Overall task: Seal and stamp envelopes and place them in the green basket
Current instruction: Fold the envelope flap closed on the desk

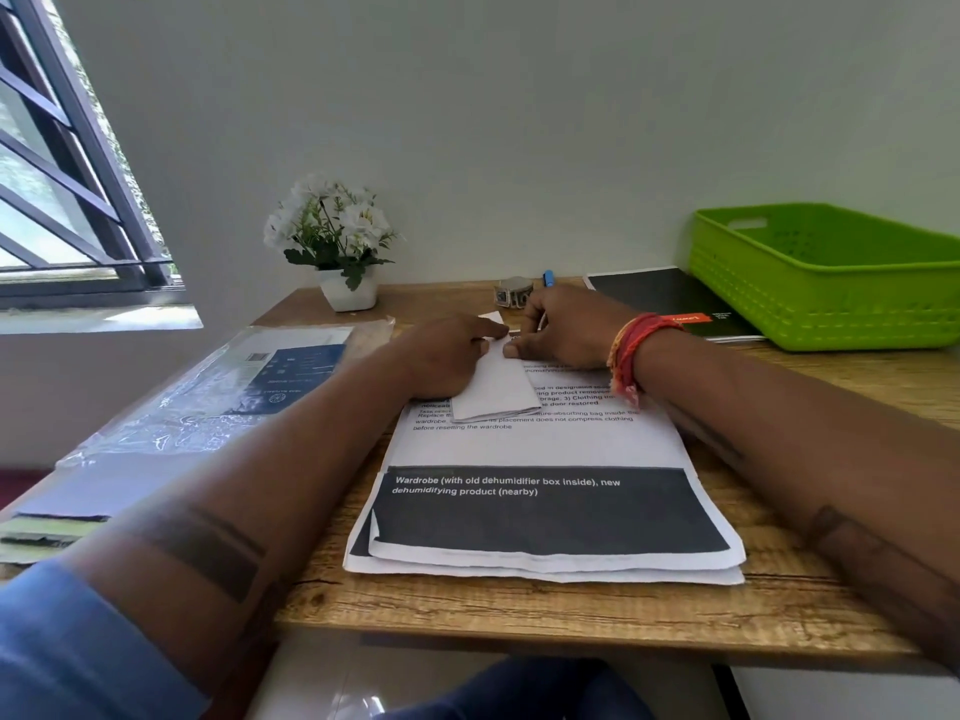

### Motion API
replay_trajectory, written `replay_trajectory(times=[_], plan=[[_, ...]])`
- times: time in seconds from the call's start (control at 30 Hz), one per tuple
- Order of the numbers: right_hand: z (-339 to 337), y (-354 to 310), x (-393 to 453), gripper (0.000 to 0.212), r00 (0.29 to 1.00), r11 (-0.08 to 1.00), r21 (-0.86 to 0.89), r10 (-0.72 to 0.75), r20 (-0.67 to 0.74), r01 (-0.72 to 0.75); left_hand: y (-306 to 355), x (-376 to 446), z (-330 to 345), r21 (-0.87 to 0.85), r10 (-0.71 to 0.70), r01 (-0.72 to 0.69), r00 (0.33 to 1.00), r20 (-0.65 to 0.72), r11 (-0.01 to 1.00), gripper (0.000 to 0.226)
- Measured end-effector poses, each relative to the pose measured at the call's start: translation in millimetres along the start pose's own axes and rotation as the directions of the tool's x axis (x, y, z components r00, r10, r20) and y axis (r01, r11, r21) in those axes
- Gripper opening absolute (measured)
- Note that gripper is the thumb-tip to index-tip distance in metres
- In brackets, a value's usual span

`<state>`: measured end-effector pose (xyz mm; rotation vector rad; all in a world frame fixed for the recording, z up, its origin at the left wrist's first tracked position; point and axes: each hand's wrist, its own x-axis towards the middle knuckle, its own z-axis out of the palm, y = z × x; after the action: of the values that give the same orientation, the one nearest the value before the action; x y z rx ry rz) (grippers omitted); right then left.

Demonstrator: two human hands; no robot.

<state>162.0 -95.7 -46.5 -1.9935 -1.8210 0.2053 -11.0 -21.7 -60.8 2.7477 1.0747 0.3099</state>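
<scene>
A white envelope (498,389) lies on a stack of printed sheets (540,517) in the middle of the wooden desk (779,605). My left hand (447,356) rests on the envelope's left side, fingers reaching to its far end. My right hand (563,330) holds the far end too, fingers curled, thumb pressed on the paper. Just behind the hands sits a roll of stamps (513,292) and a blue pen (548,278). The green basket (826,275) stands at the back right; I see nothing inside it.
A white pot of white flowers (337,241) stands at the back left of the desk. A plastic-wrapped packet (223,392) lies along the left edge. A black folder (670,298) lies partly under the basket. A barred window is on the left.
</scene>
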Motion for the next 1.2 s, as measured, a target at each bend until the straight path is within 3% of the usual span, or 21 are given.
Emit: replay_trajectory(times=[0.27,0.47,0.6,0.7,0.8,0.93,1.0,1.1,1.2], plan=[[-21,-1,-13,0.043,0.966,0.999,-0.047,-0.016,0.257,0.029,3,-1,-1,0.035,0.0,0.0,1.0,-0.001,0.999,0.044],[-34,-9,-18,0.048,0.898,0.989,-0.132,0.002,0.44,0.062,3,-1,-1,0.028,-0.002,0.002,1.0,0.007,1.0,0.043],[-41,-11,-19,0.07,0.857,0.986,-0.145,0.009,0.516,0.077,4,-2,-1,0.011,-0.015,0.015,1.0,0.007,1.0,0.043],[-40,-2,-22,0.077,0.868,0.988,-0.091,-0.066,0.492,0.126,5,-2,-1,0.021,-0.008,0.008,1.0,0.002,1.0,0.042],[-33,10,-26,0.055,0.904,0.961,0.223,-0.234,0.357,0.161,4,-2,-2,0.03,0.02,-0.021,0.999,0.029,0.999,0.042],[-40,15,-26,0.047,0.833,0.927,0.359,-0.282,0.477,0.108,2,-3,-2,0.019,0.0,0.0,1.0,-0.001,1.0,0.04],[-40,16,-25,0.042,0.861,0.953,0.291,-0.218,0.46,0.086,3,-3,0,0.019,-0.009,0.009,1.0,0.005,1.0,0.04],[-27,17,-21,0.024,0.94,0.979,0.104,-0.197,0.28,0.174,3,-2,0,0.02,-0.02,0.02,1.0,0.018,1.0,0.041],[-16,12,-13,0.028,0.966,0.984,-0.022,-0.168,0.196,0.175,3,-1,-1,0.024,-0.038,0.037,0.999,0.027,0.999,0.043]])
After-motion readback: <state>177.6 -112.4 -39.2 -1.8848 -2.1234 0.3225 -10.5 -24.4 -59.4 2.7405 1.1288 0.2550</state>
